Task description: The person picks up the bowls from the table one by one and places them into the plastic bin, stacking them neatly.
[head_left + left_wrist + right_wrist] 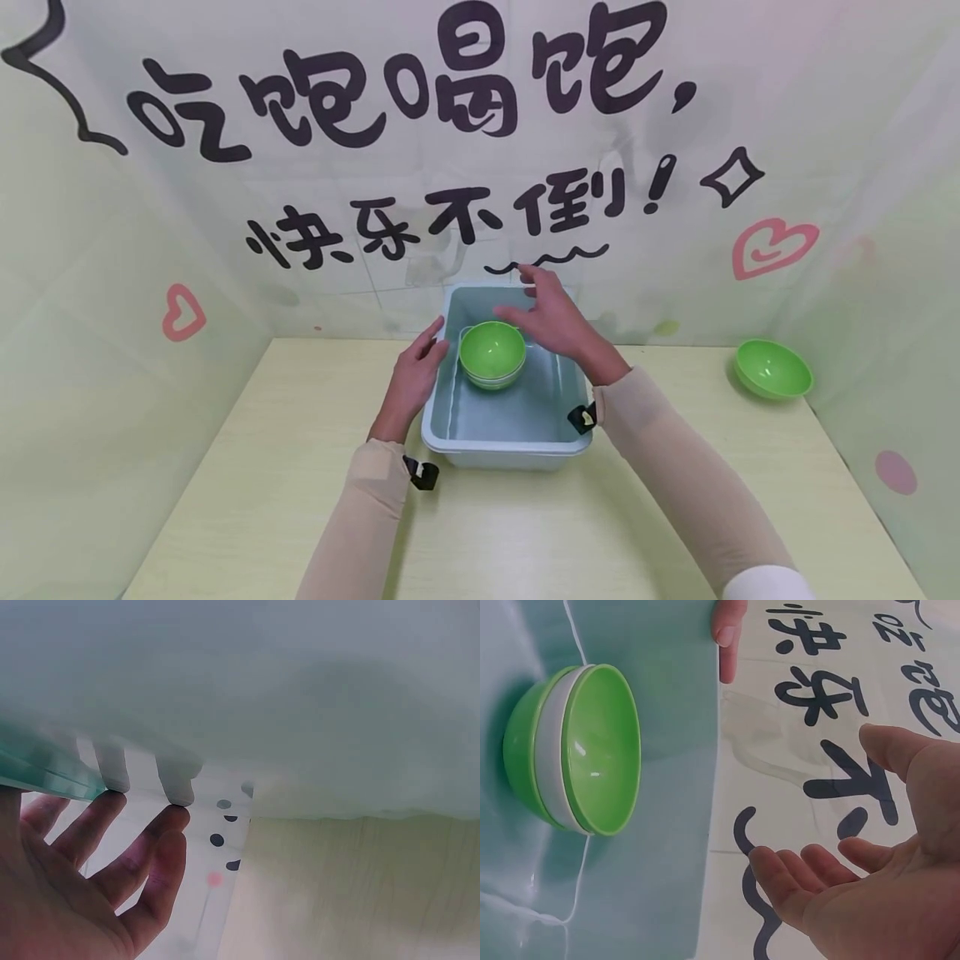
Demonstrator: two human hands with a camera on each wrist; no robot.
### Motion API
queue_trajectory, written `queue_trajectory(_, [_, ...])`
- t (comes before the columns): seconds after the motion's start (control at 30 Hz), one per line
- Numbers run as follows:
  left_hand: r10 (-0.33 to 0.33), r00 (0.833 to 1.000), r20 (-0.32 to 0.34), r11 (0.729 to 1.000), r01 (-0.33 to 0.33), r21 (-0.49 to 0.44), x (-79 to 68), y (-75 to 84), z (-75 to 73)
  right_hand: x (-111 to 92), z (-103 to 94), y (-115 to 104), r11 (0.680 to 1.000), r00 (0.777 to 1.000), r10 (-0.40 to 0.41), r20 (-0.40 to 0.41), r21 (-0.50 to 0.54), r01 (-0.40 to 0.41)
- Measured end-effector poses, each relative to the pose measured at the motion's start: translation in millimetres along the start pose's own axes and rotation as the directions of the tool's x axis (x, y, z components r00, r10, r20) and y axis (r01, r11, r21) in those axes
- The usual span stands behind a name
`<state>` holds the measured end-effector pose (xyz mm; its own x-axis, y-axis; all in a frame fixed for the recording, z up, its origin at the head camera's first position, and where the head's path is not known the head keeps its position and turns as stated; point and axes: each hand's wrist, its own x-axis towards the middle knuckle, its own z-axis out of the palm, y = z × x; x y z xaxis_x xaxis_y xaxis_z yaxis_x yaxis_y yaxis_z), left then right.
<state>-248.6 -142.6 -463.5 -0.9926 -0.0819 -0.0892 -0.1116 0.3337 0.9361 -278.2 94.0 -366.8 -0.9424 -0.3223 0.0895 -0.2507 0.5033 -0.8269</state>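
A light blue plastic basin [506, 447] stands on the table. Inside it, toward the back left, sits a nested stack of bowls [492, 354]; the right wrist view shows a white bowl [553, 746] between a green one below and a green one [604, 750] on top. My left hand [414, 375] is at the basin's left side, its fingertips [180, 815] at or very near the outer wall, fingers loosely bent. Above the basin's back right part hovers my right hand [555, 317], thumb and fingers apart, holding nothing.
A separate green bowl [772, 369] rests on the table at the far right. Behind the basin hangs a white printed curtain [360, 300] with large dark characters, and curtains also border the pale wooden table [315, 417] on both sides.
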Motion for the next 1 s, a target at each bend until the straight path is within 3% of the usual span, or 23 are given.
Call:
queue_trajectory(0.67, [-0.002,1.0,0.002,1.0,0.002,0.01,-0.9,1.9,-3.8,-6.3,-30.2,10.1,1.0,0.999,0.022,-0.045,0.004,-0.022])
queue_trajectory(1.0, [-0.018,1.0,0.013,1.0,0.018,0.009,0.8,1.0,-1.9,-14.1,-44.0,14.6,0.998,0.995,0.034,-0.09,0.059,-0.029])
